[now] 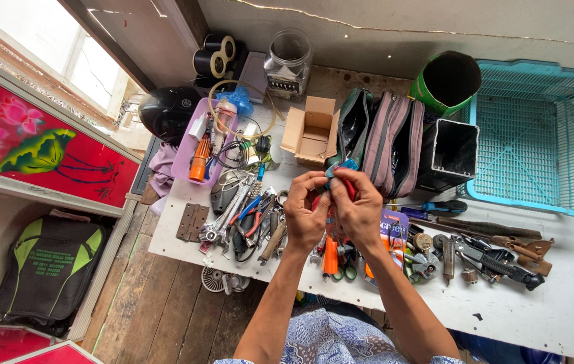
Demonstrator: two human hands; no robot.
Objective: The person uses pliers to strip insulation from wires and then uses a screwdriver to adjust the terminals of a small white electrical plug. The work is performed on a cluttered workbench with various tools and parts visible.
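Observation:
Both my hands are raised together over the white table (pixel 556 296). My left hand (pixel 305 209) and my right hand (pixel 359 205) pinch a small tool with a blue tip and red handle (pixel 343 172) between their fingertips. Directly beneath them lies a heap of hand tools: pliers, wrenches (pixel 226 222), an orange-handled tool (pixel 330 259) and scissors. The middle of the small tool is hidden by my fingers.
A grey zipped bag (pixel 395 141) and a small cardboard box (pixel 314 131) stand behind my hands. A turquoise basket (pixel 543 135), a green tube (pixel 445 81) and a black square tube (pixel 452 152) sit at right. A purple tray (pixel 192 158), helmet (pixel 165 111), tape rolls and a jar are at the back left.

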